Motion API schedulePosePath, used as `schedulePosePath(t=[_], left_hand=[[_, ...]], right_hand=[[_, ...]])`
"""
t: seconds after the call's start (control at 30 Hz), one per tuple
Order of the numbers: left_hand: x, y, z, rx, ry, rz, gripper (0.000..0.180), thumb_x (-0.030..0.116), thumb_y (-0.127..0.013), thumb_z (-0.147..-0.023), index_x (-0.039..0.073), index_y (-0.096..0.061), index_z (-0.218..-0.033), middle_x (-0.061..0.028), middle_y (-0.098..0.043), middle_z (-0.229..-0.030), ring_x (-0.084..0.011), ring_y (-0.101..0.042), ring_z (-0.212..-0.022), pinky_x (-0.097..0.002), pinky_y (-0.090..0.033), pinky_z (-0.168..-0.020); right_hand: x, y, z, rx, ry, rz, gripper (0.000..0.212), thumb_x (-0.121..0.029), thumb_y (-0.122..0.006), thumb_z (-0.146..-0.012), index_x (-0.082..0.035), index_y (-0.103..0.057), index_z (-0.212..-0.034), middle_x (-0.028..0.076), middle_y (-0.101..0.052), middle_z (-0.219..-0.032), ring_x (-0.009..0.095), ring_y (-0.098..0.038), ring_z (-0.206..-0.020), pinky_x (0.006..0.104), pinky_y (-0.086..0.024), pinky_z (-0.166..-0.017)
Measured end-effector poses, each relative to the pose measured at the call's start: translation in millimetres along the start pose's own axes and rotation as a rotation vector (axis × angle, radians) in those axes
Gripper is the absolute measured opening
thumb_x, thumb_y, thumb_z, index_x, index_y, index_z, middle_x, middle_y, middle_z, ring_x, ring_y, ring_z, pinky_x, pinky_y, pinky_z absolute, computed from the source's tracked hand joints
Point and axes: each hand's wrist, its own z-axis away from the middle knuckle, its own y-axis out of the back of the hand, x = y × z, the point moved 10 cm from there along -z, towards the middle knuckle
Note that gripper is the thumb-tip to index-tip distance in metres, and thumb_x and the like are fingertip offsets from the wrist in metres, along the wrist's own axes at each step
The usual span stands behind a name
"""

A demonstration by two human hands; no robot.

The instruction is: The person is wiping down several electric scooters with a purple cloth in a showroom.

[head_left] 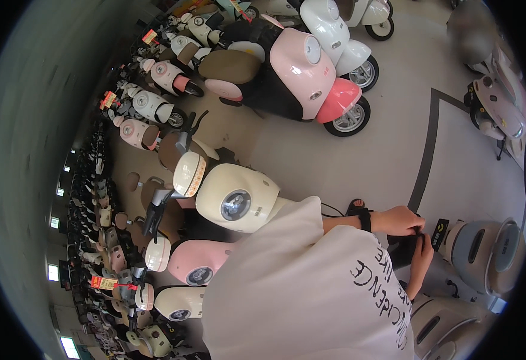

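My left hand [397, 221] reaches out to the right, a black band on its wrist, and its fingers are closed. My right hand [421, 257] is just below it, fingers bent inward and closed. The two hands meet at a small dark thing [419, 230], mostly covered by the fingers, so its kind cannot be made out. Black cloth or a black bag [402, 249] shows right behind the hands. The loose white shirt [293, 288] on my body fills the lower middle and hides part of my right arm.
A cream scooter [239, 198] and a pink scooter [200, 262] are close on the left. A larger pink scooter [302, 72] stands farther ahead. Beige-and-grey scooters [476, 252] are near my hands at right. Rows of scooters line the far left. A dark line marks the floor [389, 132].
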Motion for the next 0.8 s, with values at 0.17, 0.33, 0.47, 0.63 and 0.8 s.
schedulePosePath(t=[0.17,0.33,0.47,0.63,0.8], left_hand=[[-8.3,23.0,-9.1,-0.037,-0.063,-0.078,0.015,0.017,-0.059,-0.074,0.010,-0.055,-0.086,-0.0069,-0.062,-0.072,-0.0281,-0.060,-0.069,-0.0391,-0.045,-0.063],[-38.6,51.6,-2.0,-0.020,-0.008,-0.048,0.015,0.016,-0.059,-0.073,0.010,-0.056,-0.086,-0.0072,-0.062,-0.072,-0.0272,-0.060,-0.069,-0.0379,-0.045,-0.063],[-47.8,79.4,8.3,0.083,0.012,0.002,0.012,0.015,-0.060,-0.073,0.010,-0.056,-0.083,-0.0062,-0.062,-0.072,-0.0266,-0.059,-0.068,-0.0366,-0.045,-0.061],[-70.9,90.9,18.8,0.108,0.089,-0.010,0.018,0.020,-0.063,-0.072,0.010,-0.054,-0.084,-0.0059,-0.060,-0.069,-0.0268,-0.058,-0.067,-0.0376,-0.043,-0.061],[-89.8,137.3,24.3,0.337,0.202,-0.087,0.020,0.022,-0.059,-0.079,0.008,-0.047,-0.086,-0.0083,-0.057,-0.062,-0.0262,-0.056,-0.057,-0.0363,-0.042,-0.053]], right_hand=[[-3.2,-11.1,-21.2,0.008,-0.021,0.081,0.014,-0.010,-0.046,-0.086,0.003,-0.051,-0.086,0.022,-0.053,-0.071,0.039,-0.051,-0.063,0.0380,-0.039,-0.055],[-36.1,-31.6,-48.6,0.026,0.044,0.153,0.015,-0.012,-0.046,-0.086,0.002,-0.051,-0.085,0.023,-0.054,-0.072,0.041,-0.053,-0.067,0.0412,-0.039,-0.055],[-35.8,-51.7,-64.3,-0.082,0.024,0.245,0.016,-0.014,-0.047,-0.086,0.000,-0.054,-0.087,0.023,-0.055,-0.074,0.041,-0.054,-0.069,0.0433,-0.039,-0.056],[-50.9,-61.3,-82.5,-0.123,0.069,0.269,0.013,-0.015,-0.052,-0.083,-0.002,-0.054,-0.087,0.020,-0.057,-0.071,0.038,-0.055,-0.065,0.0422,-0.040,-0.055],[-52.2,-80.6,-111.2,-0.304,0.005,0.263,0.018,-0.017,-0.061,-0.077,-0.003,-0.055,-0.086,0.017,-0.057,-0.068,0.034,-0.055,-0.062,0.0393,-0.040,-0.053]])
